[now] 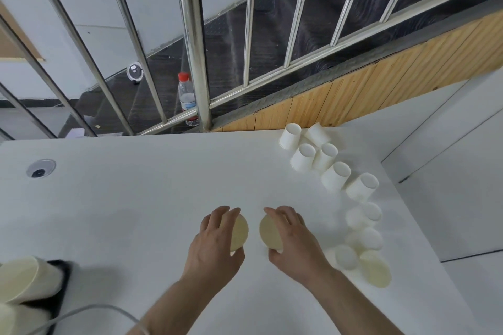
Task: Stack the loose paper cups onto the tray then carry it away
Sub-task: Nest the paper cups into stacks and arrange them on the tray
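Note:
My left hand [216, 243] grips a white paper cup [240, 232] lying sideways, its mouth facing right. My right hand [291, 238] grips a second paper cup [269, 232], its mouth facing left toward the first. Both cups sit near the middle of the white table [136, 198], a small gap between their rims. Several loose paper cups [336, 175] stand upside down in a curved row along the right side, and one lies with its mouth showing [377, 269]. A black tray [58, 288] at the lower left holds stacked cups [21, 280] lying on their side.
A steel railing [194, 43] runs behind the table, with a water bottle [186, 98] and dark stairs beyond. A round cable port [40, 168] sits at the table's left. A grey cable [89, 310] crosses the near edge. The table's right edge drops to the floor.

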